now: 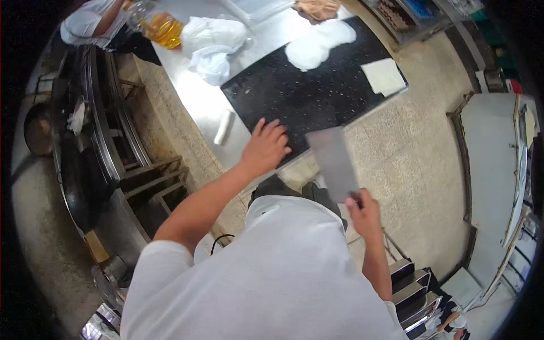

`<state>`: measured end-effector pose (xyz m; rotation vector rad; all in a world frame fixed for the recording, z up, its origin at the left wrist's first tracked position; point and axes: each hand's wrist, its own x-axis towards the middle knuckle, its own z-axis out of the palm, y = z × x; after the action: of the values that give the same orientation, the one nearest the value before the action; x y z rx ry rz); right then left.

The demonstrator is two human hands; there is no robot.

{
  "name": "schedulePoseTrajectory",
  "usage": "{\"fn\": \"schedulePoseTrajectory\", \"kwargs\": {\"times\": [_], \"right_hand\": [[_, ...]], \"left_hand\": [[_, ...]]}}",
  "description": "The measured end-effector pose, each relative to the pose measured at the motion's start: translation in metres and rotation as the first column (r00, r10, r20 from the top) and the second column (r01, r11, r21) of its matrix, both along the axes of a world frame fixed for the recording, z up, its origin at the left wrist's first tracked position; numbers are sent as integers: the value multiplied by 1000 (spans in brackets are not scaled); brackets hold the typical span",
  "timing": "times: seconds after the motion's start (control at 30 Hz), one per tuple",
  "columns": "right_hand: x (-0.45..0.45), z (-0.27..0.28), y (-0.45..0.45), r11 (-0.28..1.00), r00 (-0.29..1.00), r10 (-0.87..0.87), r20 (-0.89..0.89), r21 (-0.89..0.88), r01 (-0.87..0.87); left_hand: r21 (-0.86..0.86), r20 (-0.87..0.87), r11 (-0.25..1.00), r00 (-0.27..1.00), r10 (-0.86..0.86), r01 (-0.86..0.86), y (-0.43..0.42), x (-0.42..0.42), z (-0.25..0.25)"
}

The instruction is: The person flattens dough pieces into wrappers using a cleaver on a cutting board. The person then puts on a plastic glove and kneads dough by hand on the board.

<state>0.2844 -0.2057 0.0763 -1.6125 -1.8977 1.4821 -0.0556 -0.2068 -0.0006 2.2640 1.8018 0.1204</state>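
Note:
My right hand point(365, 212) grips the dark handle of a cleaver point(333, 158). Its broad grey blade, slightly blurred, points forward past the near edge of the black speckled work surface point(289, 93). My left hand point(265, 146) is at the near left corner of that surface, fingers apart and holding nothing; I cannot tell whether it touches. To its left lies a short white cylinder point(224, 127) on the metal table. Farther up the black surface is a flat white mass point(318, 44), perhaps dough or flour. A square whitish sheet point(384, 77) lies near the right corner.
White plastic bags point(212, 44) and a jug of yellow oil point(163, 29) stand on the metal table point(181, 73), a person's arm point(109, 18) beside the jug. A brown item point(317, 8) sits at the far end. Left are metal counters point(102, 124); right, a large pale panel point(490, 153).

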Motion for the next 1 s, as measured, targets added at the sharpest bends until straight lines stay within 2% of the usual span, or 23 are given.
{"fn": "schedulePoseTrajectory", "kwargs": {"times": [0.03, 0.07, 0.13, 0.17, 0.23, 0.27, 0.3, 0.33, 0.37, 0.43, 0.47, 0.53, 0.6, 0.63, 0.67, 0.73, 0.87, 0.93, 1.0], "right_hand": [[14, 8, 10, 1000, 1000, -15, -7, -10, 15], [27, 17, 22, 992, 988, -121, -97, 21, 124], [38, 26, 49, 942, 922, -298, -248, 78, 326], [33, 23, 72, 912, 864, -321, -388, 119, 392], [8, -6, 128, 830, 779, -411, -473, 160, 534], [0, -35, 161, 830, 788, -423, -448, 159, 535], [-13, -61, 192, 830, 733, -534, -421, -95, 550], [-23, -78, 210, 777, 680, -629, -377, -338, 532], [-27, -86, 211, 774, 670, -632, -389, -342, 533], [-32, -88, 218, 665, 666, -714, -217, -510, 546], [-29, -89, 210, 663, 666, -715, -215, -510, 548], [-20, -83, 170, 859, 855, -479, -199, -308, 410], [-25, -53, 128, 919, 975, -198, 99, -328, 220], [-23, -73, 93, 985, 1000, -25, 1, -168, 25], [-22, -96, 65, 987, 985, 160, -67, 14, -159], [-53, -80, 46, 927, 967, 238, 95, -321, -196], [-59, -88, 88, 928, 971, 228, 65, -316, -197], [-61, -88, 125, 914, 944, 319, 83, -291, -283], [-68, -83, 164, 921, 933, 341, 114, -242, -307]], "left_hand": [[215, -57, 976, 998, -21, 33, 10, 20, -9], [207, -62, 977, 997, -41, 53, 22, 32, -17], [27, 3, 996, 996, -85, 85, 60, 50, -11], [42, -32, 992, 993, -117, 118, 71, 57, -13], [34, -33, 989, 989, -146, 147, 97, 61, -13], [13, -24, 987, 987, -157, 158, 98, 63, -13], [-9, -26, 985, 985, -171, 171, 99, 66, -13], [3, -15, 990, 989, -144, 144, 106, 67, -14], [30, -10, 993, 993, -115, 115, 113, 65, -12], [68, 6, 992, 994, -107, 106, 119, 61, -19], [77, 45, 994, 995, -88, 84, 113, 61, -24], [78, 131, 996, 990, -59, 49, 101, 68, -17], [120, 272, 992, 962, -2, -32, 106, 63, -7], [139, 191, 984, 972, -140, 114, 102, 59, -1], [130, 189, 985, 973, -132, 109, 94, 55, -2], [-20, 131, 905, 899, -419, 425, 75, 53, -12], [-2, 126, 912, 904, -408, 411, 104, 49, -21], [-3, 59, 909, 908, -415, 416, 130, 45, -20], [119, 133, 955, 949, -286, 271, 157, 41, -27]]}}
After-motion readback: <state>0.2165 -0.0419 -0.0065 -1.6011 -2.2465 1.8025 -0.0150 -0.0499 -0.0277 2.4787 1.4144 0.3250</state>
